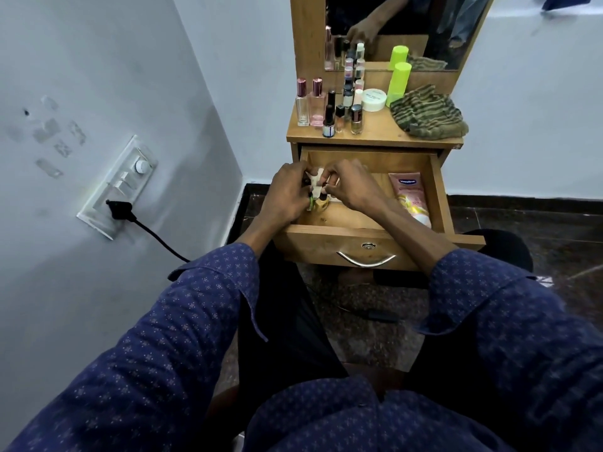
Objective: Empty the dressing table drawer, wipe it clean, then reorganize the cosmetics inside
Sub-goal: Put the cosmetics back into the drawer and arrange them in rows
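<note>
The wooden drawer [342, 243] of the dressing table is pulled out towards me. Both hands reach into its left half. My left hand [287, 194] grips a cluster of small bottles [321, 202] and a pale tube [317, 182]. My right hand [350, 185] has its fingers curled on the same cluster from the right. A pink lotion tube [411, 199] lies flat along the drawer's right side. On the table top [375, 133] stand perfume bottles [310, 102], nail polish bottles [342, 115], a white cream jar [374, 100] and a lime-green bottle [398, 81].
A striped green cloth [427, 114] lies bunched on the table top's right side. A mirror [408, 27] rises behind the bottles. On the left wall a switch panel [120, 187] holds a black plug and cable. Dark floor lies below the table.
</note>
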### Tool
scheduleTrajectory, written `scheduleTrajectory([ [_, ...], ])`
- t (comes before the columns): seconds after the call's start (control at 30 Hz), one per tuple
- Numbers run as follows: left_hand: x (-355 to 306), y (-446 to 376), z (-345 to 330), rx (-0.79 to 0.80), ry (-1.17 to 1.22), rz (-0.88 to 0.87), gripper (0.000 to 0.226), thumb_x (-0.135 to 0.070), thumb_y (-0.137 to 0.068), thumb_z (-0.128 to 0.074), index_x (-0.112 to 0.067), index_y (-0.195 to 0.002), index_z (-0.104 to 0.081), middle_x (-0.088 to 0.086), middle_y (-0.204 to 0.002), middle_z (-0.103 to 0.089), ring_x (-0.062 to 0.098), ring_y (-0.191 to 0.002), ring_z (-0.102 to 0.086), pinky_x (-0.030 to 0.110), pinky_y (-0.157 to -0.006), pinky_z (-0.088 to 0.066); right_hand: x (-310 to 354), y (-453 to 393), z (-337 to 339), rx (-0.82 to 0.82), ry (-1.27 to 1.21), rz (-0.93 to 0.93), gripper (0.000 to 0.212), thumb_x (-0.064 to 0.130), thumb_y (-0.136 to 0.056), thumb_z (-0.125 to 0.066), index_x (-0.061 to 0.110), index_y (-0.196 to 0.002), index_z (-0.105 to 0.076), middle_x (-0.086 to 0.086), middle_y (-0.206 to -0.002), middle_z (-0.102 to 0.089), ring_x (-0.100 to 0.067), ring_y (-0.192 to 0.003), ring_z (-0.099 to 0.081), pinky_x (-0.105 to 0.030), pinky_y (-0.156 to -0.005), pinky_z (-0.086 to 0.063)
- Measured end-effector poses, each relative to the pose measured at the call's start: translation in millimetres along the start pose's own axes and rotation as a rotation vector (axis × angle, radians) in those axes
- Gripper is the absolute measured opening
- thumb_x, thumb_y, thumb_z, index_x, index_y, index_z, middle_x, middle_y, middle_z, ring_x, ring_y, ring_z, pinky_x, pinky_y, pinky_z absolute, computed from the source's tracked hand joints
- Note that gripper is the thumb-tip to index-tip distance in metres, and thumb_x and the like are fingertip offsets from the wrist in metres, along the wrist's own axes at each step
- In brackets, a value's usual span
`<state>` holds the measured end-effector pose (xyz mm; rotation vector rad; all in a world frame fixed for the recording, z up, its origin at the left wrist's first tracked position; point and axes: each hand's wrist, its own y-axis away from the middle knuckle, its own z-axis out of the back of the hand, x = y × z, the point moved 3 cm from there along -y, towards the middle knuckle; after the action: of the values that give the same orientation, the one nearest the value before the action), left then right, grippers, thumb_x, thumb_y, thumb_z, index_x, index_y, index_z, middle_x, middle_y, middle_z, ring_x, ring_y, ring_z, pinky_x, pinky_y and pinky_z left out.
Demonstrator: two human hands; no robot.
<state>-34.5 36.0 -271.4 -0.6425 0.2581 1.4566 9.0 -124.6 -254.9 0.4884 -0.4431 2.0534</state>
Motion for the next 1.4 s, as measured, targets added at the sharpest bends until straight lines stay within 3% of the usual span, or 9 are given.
scheduleTrajectory([
  [0.13, -5.2, 1.8, 0.2, 0.06, -0.054, -0.052, 0.035, -0.003, -0.082, -0.076, -0.013, -0.114, -0.066, 0.01, -0.109, -0.072, 0.027, -0.101, -0.064, 0.041, -0.084, -0.055, 0.0, -2.1, -10.2, -0.007, -0.023, -0.01, 0.02, 0.006, -0.086, -0.079, 0.023, -0.096, -0.076, 0.002, -0.08, -0.073, -0.01, -0.073, -0.07, -0.028, -0.07, -0.057],
  [0.3, -0.2, 1.7, -2.1, 0.062, -0.071, -0.027, 0.039, 0.007, -0.078, -0.073, -0.016, -0.109, -0.068, 0.008, -0.1, -0.073, 0.027, -0.097, -0.063, 0.046, -0.081, -0.057, -0.6, -0.9, -21.6, -0.028, -0.08, -0.029, 0.021, 0.005, -0.085, -0.081, 0.022, -0.097, -0.076, 0.001, -0.084, -0.071, -0.011, -0.073, -0.069, -0.029, -0.065, -0.058],
  [0.6, 0.1, 1.9, -4.3, 0.073, -0.098, -0.032, 0.036, 0.001, -0.081, -0.077, -0.014, -0.111, -0.065, 0.009, -0.106, -0.072, 0.024, -0.096, -0.054, 0.035, -0.074, -0.043, 0.4, 2.2, -28.9, -0.081, -0.202, -0.065, 0.036, -0.004, -0.071, -0.084, 0.023, -0.088, -0.067, 0.003, -0.082, -0.069, -0.014, -0.076, -0.067, -0.037, -0.068, -0.06],
  [0.7, -0.8, 0.8, -5.2, 0.084, -0.149, -0.035, 0.039, -0.001, -0.079, -0.081, -0.014, -0.113, -0.067, 0.009, -0.111, -0.072, 0.027, -0.101, -0.055, 0.041, -0.078, -0.051, -4.3, 4.3, -32.6, -0.03, -0.217, -0.113, 0.041, -0.006, -0.068, -0.083, 0.019, -0.096, -0.066, -0.001, -0.089, -0.067, -0.019, -0.083, -0.066, -0.038, -0.068, -0.056],
  [0.83, -1.2, -1.7, -7.4, 0.106, -0.208, -0.035, 0.05, 0.003, -0.078, -0.078, -0.012, -0.124, -0.067, 0.01, -0.12, -0.071, 0.03, -0.11, -0.055, 0.047, -0.088, -0.054, -12.9, 5.1, -41.1, 0.081, -0.197, -0.215, 0.054, -0.001, -0.07, -0.087, 0.017, -0.114, -0.062, -0.007, -0.105, -0.07, -0.025, -0.093, -0.067, -0.029, -0.058, -0.042],
  [0.97, -2.5, -3.0, -6.3, 0.106, -0.203, -0.044, 0.045, 0.001, -0.078, -0.078, -0.011, -0.121, -0.067, 0.011, -0.119, -0.071, 0.03, -0.111, -0.054, 0.044, -0.088, -0.053, -13.4, -1.1, -48.2, 0.146, -0.125, -0.268, 0.055, -0.002, -0.073, -0.085, 0.014, -0.118, -0.059, -0.01, -0.124, -0.07, -0.031, -0.115, -0.063, -0.028, -0.076, -0.041],
  [1.1, -5.1, -3.3, -3.5, 0.11, -0.179, -0.068, 0.041, 0.0, -0.077, -0.078, -0.01, -0.116, -0.068, 0.013, -0.116, -0.071, 0.031, -0.109, -0.054, 0.042, -0.086, -0.05, -11.6, -8.9, -51.5, 0.151, -0.097, -0.249, 0.052, -0.002, -0.067, -0.086, 0.014, -0.111, -0.064, -0.01, -0.104, -0.072, -0.032, -0.107, -0.066, -0.032, -0.08, -0.048],
  [1.27, -3.7, -3.1, -5.3, 0.101, -0.202, -0.077, 0.042, -0.004, -0.078, -0.08, -0.011, -0.117, -0.068, 0.012, -0.118, -0.07, 0.03, -0.11, -0.054, 0.042, -0.085, -0.05, -12.4, -7.8, -51.4, 0.155, -0.104, -0.23, 0.054, 0.003, -0.068, -0.09, 0.014, -0.114, -0.065, -0.006, -0.095, -0.075, -0.027, -0.103, -0.068, -0.041, -0.094, -0.053],
  [1.4, -0.1, -3.4, -5.7, 0.135, -0.213, -0.049, 0.057, -0.011, -0.076, -0.083, -0.013, -0.129, -0.064, 0.008, -0.128, -0.063, 0.029, -0.118, -0.05, 0.044, -0.094, -0.052, -15.9, -6.5, -45.7, 0.196, -0.112, -0.234, 0.064, 0.008, -0.066, -0.094, 0.017, -0.121, -0.063, -0.008, -0.102, -0.074, -0.025, -0.1, -0.069, -0.038, -0.085, -0.056],
])
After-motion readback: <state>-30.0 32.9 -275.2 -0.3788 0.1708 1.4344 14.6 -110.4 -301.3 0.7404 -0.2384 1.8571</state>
